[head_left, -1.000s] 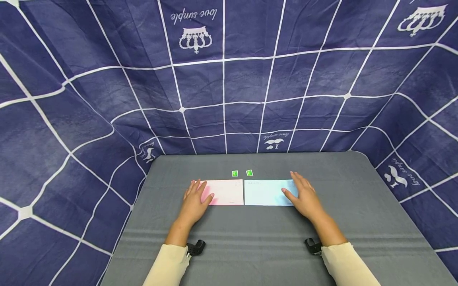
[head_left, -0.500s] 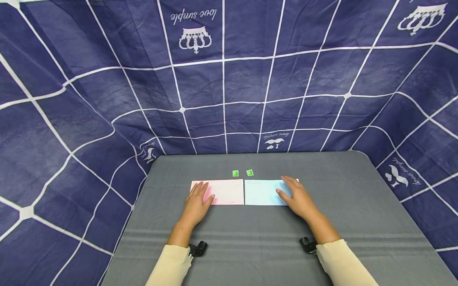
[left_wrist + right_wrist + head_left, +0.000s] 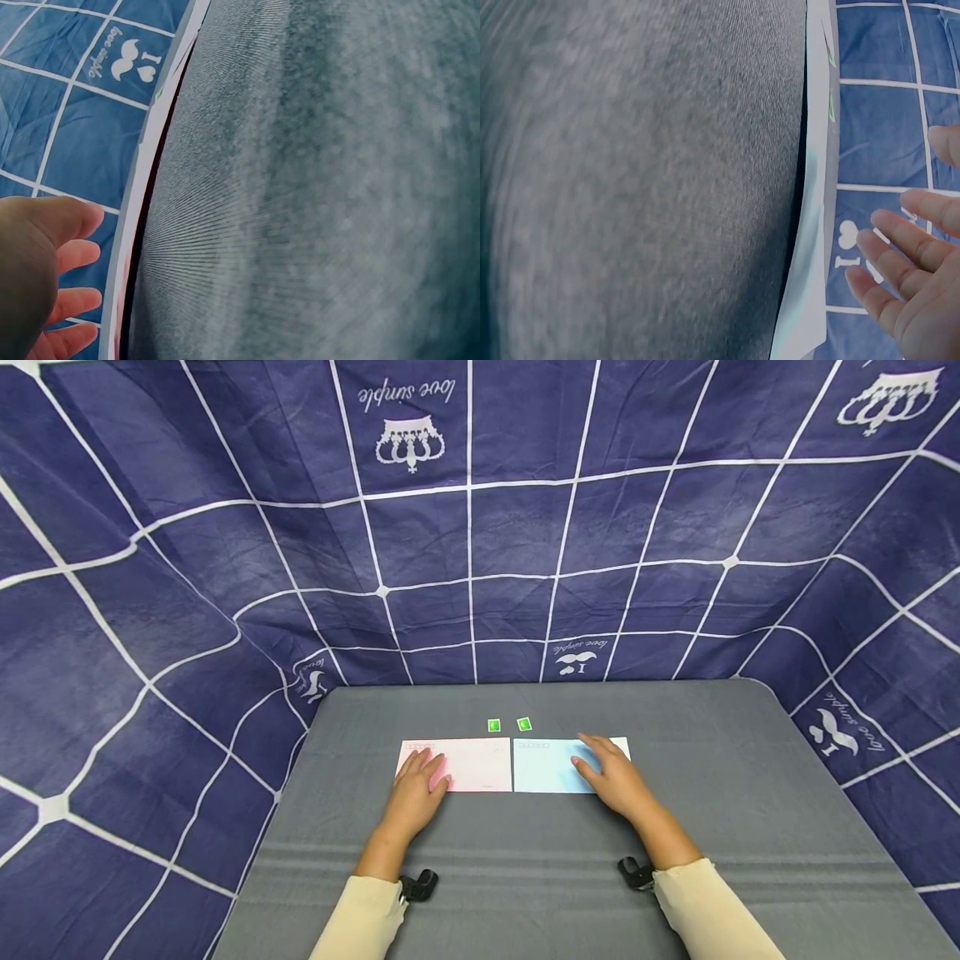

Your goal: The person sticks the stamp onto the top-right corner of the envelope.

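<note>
A pink envelope (image 3: 476,764) and a light blue envelope (image 3: 543,766) lie side by side on the grey table, a thin gap between them. Over the left end of the pink one is my left hand (image 3: 412,789), fingers spread and relaxed, holding nothing. My right hand (image 3: 618,781) overlaps the blue envelope's right part, its thumb and fingers apart and nothing between them. Both wrist views show loosely spread fingers, with the envelopes as thin, edge-on strips. Two small green stamps with white borders, a left stamp (image 3: 494,725) and a right stamp (image 3: 524,724), lie beyond the envelopes; the right one is slightly turned.
Grey cloth covers the table (image 3: 525,877), with faint creases along its front part. A dark blue curtain (image 3: 517,535) with white grid lines closes in the back and both sides. Each wrist carries a black camera mount, such as the left mount (image 3: 420,885).
My right hand has moved left, from the blue envelope's right edge further over it. My left hand has shifted slightly right and nearer, uncovering the pink envelope's far left corner. The stamps stay put.
</note>
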